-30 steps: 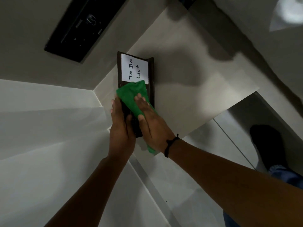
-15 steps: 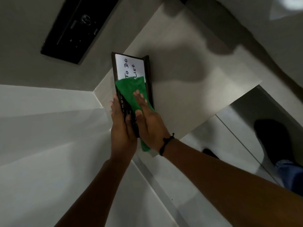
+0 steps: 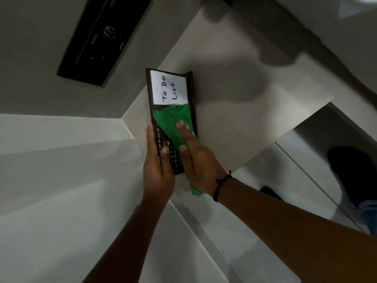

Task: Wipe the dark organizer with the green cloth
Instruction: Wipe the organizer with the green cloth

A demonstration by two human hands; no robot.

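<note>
The dark organizer (image 3: pixel 192 99), mid-frame, looks stiff and light; we clamp its edge with our left hand (image 3: pixel 158 160) while our flat right hand (image 3: pixel 195 158) presses the soft green cloth (image 3: pixel 171 123).

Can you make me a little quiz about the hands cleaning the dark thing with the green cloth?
1. True or false: the right hand lies flat on the green cloth.
2. What does the left hand do?
A. Grips the side of the dark organizer
B. Lifts the white card
C. Hangs free in the air
3. Fill in: the white card at the far end of the organizer reads "To Do ____".

Key
1. True. The palm and fingers press the cloth onto the organizer.
2. A. It holds the organizer's left edge, thumb on top.
3. List.
</note>
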